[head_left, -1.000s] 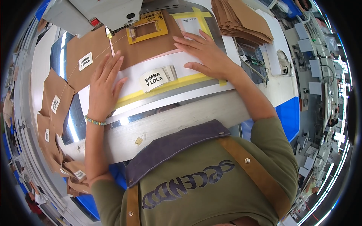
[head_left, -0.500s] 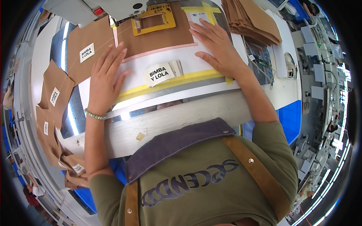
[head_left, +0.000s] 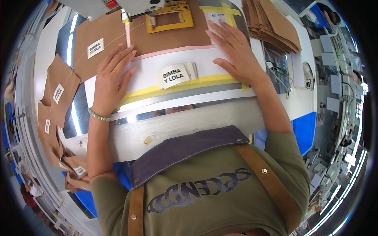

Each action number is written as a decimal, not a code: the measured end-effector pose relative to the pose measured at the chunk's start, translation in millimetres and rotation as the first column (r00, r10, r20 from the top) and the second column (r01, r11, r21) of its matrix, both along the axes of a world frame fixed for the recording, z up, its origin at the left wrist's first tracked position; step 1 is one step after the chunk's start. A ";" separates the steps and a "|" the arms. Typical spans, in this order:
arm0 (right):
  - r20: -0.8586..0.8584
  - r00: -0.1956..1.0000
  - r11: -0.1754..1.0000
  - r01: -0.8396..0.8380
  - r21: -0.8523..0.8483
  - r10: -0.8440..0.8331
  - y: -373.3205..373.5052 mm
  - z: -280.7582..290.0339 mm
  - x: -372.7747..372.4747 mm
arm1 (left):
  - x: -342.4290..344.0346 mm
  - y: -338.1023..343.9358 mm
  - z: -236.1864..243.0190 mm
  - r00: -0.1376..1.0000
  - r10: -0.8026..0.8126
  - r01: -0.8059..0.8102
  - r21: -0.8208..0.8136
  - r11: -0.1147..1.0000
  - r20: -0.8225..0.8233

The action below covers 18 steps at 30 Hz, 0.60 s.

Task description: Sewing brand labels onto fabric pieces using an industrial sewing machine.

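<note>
My left hand (head_left: 111, 82) lies palm down at the left of the white template sheet (head_left: 147, 69), fingers stretched and resting near the lower edge of a brown panel (head_left: 138, 41). My right hand (head_left: 238, 57) is spread flat on the sheet's right side, its fingertips by a small white note. Neither hand grips anything. A yellow frame (head_left: 189, 23) lies on the brown panel under the sewing machine head (head_left: 136, 6). Between my hands sits a small stack of white printed labels (head_left: 173, 76). A second brown piece (head_left: 88, 33) with a white label sewn on extends left.
A chain of labelled brown pieces (head_left: 65, 88) hangs down the left side, joined by thread. At the back right lies a stack of brown pieces (head_left: 267, 27). Yellow tape (head_left: 153, 89) edges the sheet. A blue bin (head_left: 305, 131) is at the right.
The whole view has shifted slightly, with the machine and sheet appearing a little higher and farther right. My hands stay flat in nearly the same places on the work.
</note>
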State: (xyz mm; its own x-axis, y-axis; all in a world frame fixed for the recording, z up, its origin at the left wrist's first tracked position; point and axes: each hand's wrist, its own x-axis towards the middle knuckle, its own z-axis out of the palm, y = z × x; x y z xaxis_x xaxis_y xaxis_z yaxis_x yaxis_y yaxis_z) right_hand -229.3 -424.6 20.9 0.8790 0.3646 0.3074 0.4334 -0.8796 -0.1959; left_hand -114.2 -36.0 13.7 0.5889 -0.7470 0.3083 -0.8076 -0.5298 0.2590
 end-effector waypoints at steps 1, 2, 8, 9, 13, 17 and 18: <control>0.002 1.000 0.999 -0.008 -0.037 0.008 1.5 4.2 -2.0 | -0.3 -1.7 1.4 1.000 -0.007 0.006 -0.059 0.998 -0.008; 0.005 1.000 0.997 -0.016 -0.074 0.016 2.0 5.5 -2.8 | -1.2 -2.6 3.0 1.000 -0.014 0.012 -0.118 0.993 -0.014; -0.143 0.990 0.989 -0.002 -0.146 -0.019 -1.6 -3.6 -0.8 | -4.2 -6.9 3.8 1.000 -0.024 0.024 0.042 0.999 0.011; -0.147 0.989 0.989 -0.008 -0.148 -0.014 -1.7 -3.1 -1.1 | -3.6 -6.0 4.2 1.000 -0.025 0.025 0.045 0.999 0.013; -0.074 0.997 0.999 -0.011 -0.045 0.008 -4.1 -0.7 -2.0 | -1.9 -2.1 3.4 0.999 -0.031 0.032 0.017 0.999 -0.044; 0.016 0.999 0.997 0.042 0.062 -0.043 -10.9 -2.3 -0.8 | 0.5 -7.1 2.6 1.000 -0.019 0.018 -0.069 0.997 -0.007; 0.010 1.000 0.999 0.022 0.046 -0.023 -14.0 -2.6 -1.0 | 0.0 -8.9 3.8 0.999 -0.034 0.033 -0.079 0.996 -0.013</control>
